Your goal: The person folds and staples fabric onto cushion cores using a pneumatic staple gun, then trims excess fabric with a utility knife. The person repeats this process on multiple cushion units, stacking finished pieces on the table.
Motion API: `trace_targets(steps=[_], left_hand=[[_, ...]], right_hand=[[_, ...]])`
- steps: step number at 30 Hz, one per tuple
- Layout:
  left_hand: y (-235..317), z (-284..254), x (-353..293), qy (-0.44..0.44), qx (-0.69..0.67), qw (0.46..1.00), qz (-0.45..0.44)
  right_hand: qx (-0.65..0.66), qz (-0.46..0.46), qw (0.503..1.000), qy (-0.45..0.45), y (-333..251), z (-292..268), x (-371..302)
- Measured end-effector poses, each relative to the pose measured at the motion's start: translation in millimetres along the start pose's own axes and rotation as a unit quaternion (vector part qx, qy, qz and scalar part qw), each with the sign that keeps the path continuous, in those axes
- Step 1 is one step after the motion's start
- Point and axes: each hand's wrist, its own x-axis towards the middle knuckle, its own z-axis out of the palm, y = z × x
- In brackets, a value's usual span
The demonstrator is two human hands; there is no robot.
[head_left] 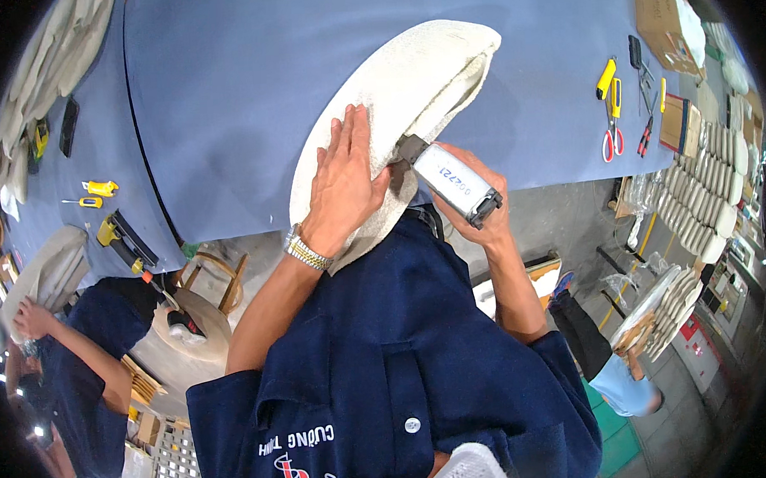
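Observation:
A cream fabric-covered seat pad point(426, 58) with a curved outline stands out over the near edge of the blue-covered table. Its fabric edge is folded along the right side. My left hand point(344, 185) lies flat on the pad, fingers stretched out, with a metal watch on the wrist. My right hand point(481, 183) is wrapped round a staple gun point(453, 181) with a light body and a dark nose. The nose meets the folded edge of the pad, close to my left thumb. The gun's handle is mostly hidden by its body and my hand.
Scissors point(613, 135), a yellow cutter point(606, 79) and pliers lie on the table point(553, 26) at right, near a cardboard box point(666, 23). At left a co-worker's hand point(34, 319) touches another pad, near a black-and-yellow staple gun point(127, 242). Stacked pads point(697, 195) stand far right.

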Motion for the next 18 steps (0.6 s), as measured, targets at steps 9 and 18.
trace_targets(steps=[9, 18], left_hand=[[2.6, 8.1, -0.3, 0.016, 0.011, 1.000, -0.005], [3.3, 10.0, 0.6, 0.027, 0.004, 1.000, 0.004]], right_hand=[[0.015, 0.029, 0.999, -0.034, 0.1, -7.1, 0.4], [-0.004, 0.032, 0.999, -0.031, -5.3, 2.8, -2.8]])
